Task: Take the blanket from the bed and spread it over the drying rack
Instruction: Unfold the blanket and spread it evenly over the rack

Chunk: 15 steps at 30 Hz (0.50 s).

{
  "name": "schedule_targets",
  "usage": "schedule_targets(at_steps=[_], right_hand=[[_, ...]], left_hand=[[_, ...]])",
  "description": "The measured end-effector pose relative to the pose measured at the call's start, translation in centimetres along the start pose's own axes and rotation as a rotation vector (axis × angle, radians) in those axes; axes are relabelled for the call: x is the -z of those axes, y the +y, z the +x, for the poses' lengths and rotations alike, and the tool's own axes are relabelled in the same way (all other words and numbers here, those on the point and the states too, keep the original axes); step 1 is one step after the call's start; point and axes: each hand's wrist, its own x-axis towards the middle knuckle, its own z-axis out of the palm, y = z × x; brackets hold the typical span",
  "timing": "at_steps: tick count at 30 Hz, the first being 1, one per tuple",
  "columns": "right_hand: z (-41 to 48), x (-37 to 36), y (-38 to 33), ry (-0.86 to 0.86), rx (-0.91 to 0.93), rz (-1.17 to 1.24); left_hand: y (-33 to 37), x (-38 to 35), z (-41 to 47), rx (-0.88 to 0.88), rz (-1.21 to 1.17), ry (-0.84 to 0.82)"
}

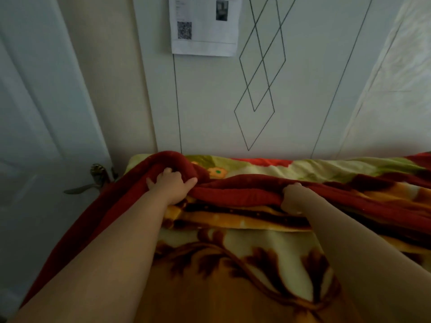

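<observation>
1. Pale wall (210, 101) stands directly ahead of you, with a printed sheet (205, 25) stuck to it and a white door (35, 113) at your left.
2. Your blanket (233, 264), red-edged with a brown and orange leaf pattern, lies spread beneath both forearms.
3. Your left hand (172, 185) grips the rolled red edge near its left corner.
4. Your right hand (295, 198) is closed on the same edge, further right.

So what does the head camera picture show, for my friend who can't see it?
Two bare hands, left hand and right hand, grip the thick red edge of a flowery blanket. Behind it are a pale wall, a taped-up paper and a white door.
</observation>
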Motion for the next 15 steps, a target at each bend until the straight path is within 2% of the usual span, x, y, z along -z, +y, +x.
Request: schedule_targets(at_steps=[2,5,7,9,12,15], right_hand=[[-1.0,1.1,-1.4,0.076,0.03,-0.052],[-2.3,2.2,-4.2,0.18,0.182,-0.014],[-3.1,2.1,-6.3,0.202,0.292,0.108],[-3.6,1.6,-8.2,0.236,0.375,0.111],[-4.0,0.1,-10.5,0.271,0.459,0.015],[-4.2,-1.1,-11.8,0.166,0.502,-0.006]], left_hand=[[-0.8,0.1,-1.0,0.023,-0.037,0.041],[-2.1,0.5,-3.4,0.014,-0.09,0.186],[-3.2,0.5,-5.2,0.018,-0.026,0.28],[-4.3,0.0,-6.6,0.051,0.134,0.354],[-6.3,-0.6,-8.3,0.177,0.203,0.267],[-8.2,-1.4,-9.9,0.291,0.177,0.125]])
